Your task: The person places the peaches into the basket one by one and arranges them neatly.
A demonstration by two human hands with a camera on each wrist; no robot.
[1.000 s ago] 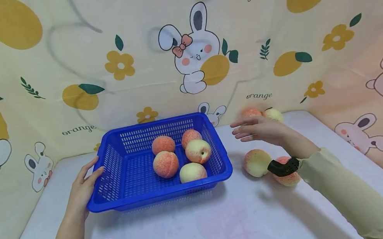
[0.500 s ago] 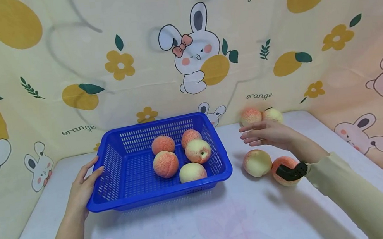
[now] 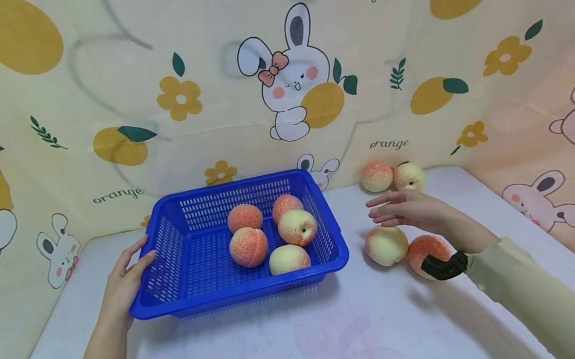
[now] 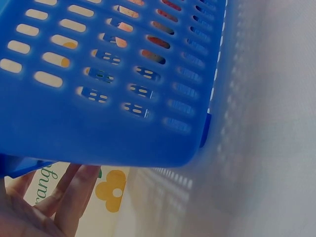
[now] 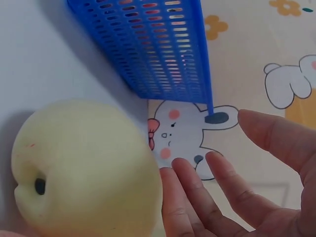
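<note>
On the left, my left hand [image 3: 127, 283] grips the rim of a blue plastic basket [image 3: 216, 299] at its left end. Several peaches [image 3: 249, 246] sit inside, mostly toward the basket's right side. My right hand [image 3: 417, 211] hovers with fingers extended and nothing held, just above and behind a pale yellow peach [image 3: 387, 250] on the table. In the right wrist view that pale peach [image 5: 89, 168] fills the lower left, beside the spread fingers [image 5: 237, 190]. A redder peach [image 3: 423, 252] lies to its right, partly covered by the black wrist camera [image 3: 445, 267].
Two more peaches, one reddish [image 3: 377, 177] and one pale [image 3: 407, 176], rest at the back of the white table [image 3: 294, 342]. A printed cloth [image 3: 188, 32] with rabbits and oranges rises behind and along the sides.
My right hand has drawn back to the right and lower, from beside the back peaches to over the pale peach, uncovering the reddish back peach. My left hand and the basket hold still.
</note>
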